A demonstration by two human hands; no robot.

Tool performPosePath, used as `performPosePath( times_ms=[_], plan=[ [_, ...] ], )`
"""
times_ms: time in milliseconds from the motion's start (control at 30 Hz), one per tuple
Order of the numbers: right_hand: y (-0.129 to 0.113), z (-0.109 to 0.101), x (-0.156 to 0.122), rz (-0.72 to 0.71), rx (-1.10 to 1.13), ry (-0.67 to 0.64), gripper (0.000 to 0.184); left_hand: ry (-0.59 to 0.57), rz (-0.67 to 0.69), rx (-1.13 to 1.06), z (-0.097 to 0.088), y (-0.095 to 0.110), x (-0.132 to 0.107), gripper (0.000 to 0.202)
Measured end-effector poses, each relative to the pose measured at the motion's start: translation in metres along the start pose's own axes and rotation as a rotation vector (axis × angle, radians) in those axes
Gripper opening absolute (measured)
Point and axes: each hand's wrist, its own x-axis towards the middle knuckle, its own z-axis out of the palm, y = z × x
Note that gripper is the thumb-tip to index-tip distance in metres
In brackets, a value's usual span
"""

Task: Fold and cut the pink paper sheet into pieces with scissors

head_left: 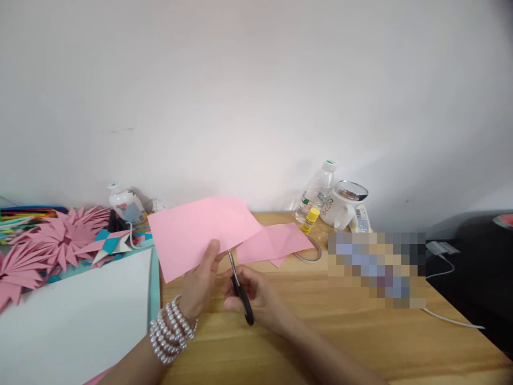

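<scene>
A large sheet of pink paper is pinched at its lower edge by my left hand, thumb on top and fingers underneath. My right hand grips the black handles of a pair of scissors. The metal blades reach up to the lower edge of the sheet, just right of my left thumb; their tips are hidden by the paper. Behind and to the right, more pink paper lies on the table, partly covered by the held sheet.
Folded pink paper flowers and a white board occupy the left. A white bottle stands behind them. At the back right are a clear bottle, a white mug, a yellow glue stick, and a tape ring.
</scene>
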Motion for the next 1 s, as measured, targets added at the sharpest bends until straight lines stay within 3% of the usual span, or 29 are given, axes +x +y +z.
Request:
performPosePath(
  times_ms=[200,367,533,1000],
  plan=[
    [0.002,-0.001,0.001,-0.028,0.025,0.008,0.046,0.042,-0.047,0.109,-0.002,-0.004,-0.004,0.034],
    [0.004,-0.003,0.001,-0.078,0.058,-0.013,0.044,-0.065,-0.046,0.103,-0.009,-0.022,0.001,0.032],
    [0.002,-0.002,0.001,-0.108,0.057,0.002,0.042,-0.149,-0.067,0.064,-0.011,-0.027,0.003,0.035],
    [0.005,-0.005,0.002,-0.085,0.029,-0.001,0.047,-0.09,-0.076,-0.087,-0.01,-0.029,0.002,0.024]
  ],
)
